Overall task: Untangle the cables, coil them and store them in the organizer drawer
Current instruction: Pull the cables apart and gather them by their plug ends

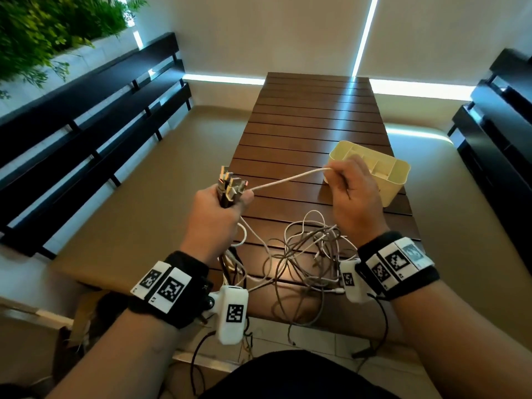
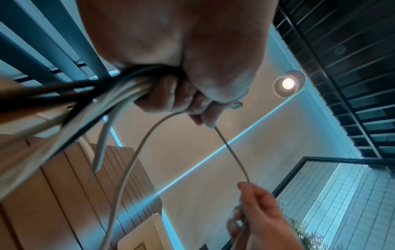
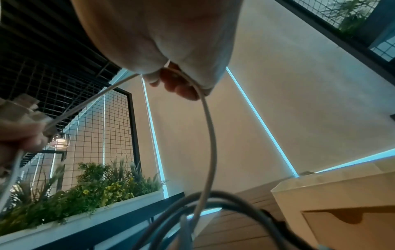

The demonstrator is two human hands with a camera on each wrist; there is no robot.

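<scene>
Head view, left hand: the left hand (image 1: 214, 213) was closed in a fist round a bundle of cable ends (image 1: 230, 185), whose plugs stood up out of the top of the fist.
Head view, right hand: the right hand (image 1: 355, 194) pinched a white cable (image 1: 290, 176) between thumb and fingers.
Head view, cable axis: the white cable ran taut from the left fist up and across to the right hand's fingertips.
Head view, tangle: the loose cables (image 1: 305, 254) lay in a heap on the slatted table (image 1: 313, 116), below and between both hands.
Head view, organizer: the cream organizer (image 1: 395, 174) stood just beyond the right hand.
Left wrist view: the curled fingers (image 2: 169, 96) clamped several cords, which trailed towards the wrist; the white cable (image 2: 232, 154) led away to the right hand (image 2: 260, 218).
Right wrist view: the fingers (image 3: 181, 84) were curled on the white cable (image 3: 211, 135), which hung down from them in a curve; the organizer's drawer (image 3: 350, 225) was shut.
</scene>
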